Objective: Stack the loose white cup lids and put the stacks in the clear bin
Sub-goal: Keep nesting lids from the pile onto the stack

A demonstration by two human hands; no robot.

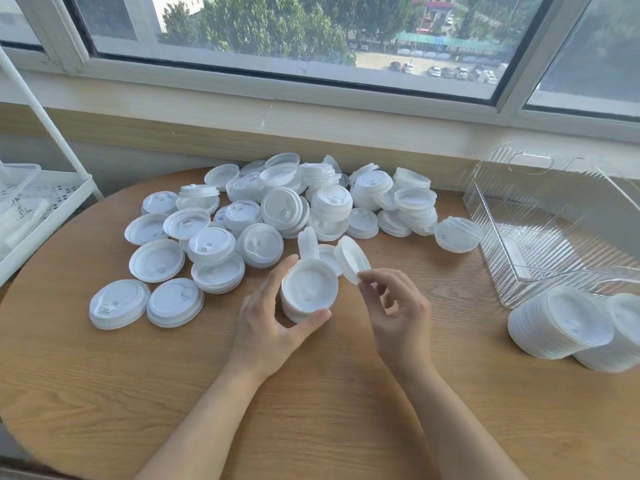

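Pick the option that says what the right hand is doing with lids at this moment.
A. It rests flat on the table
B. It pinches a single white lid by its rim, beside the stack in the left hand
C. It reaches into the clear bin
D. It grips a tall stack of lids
B: the right hand pinches one tilted single lid by its rim, beside the short stack that the left hand holds.

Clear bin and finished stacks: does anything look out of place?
Yes. Two finished stacks lie tipped on their sides on the table in front of the clear bin, not inside it. The bin looks as if it holds no lids.
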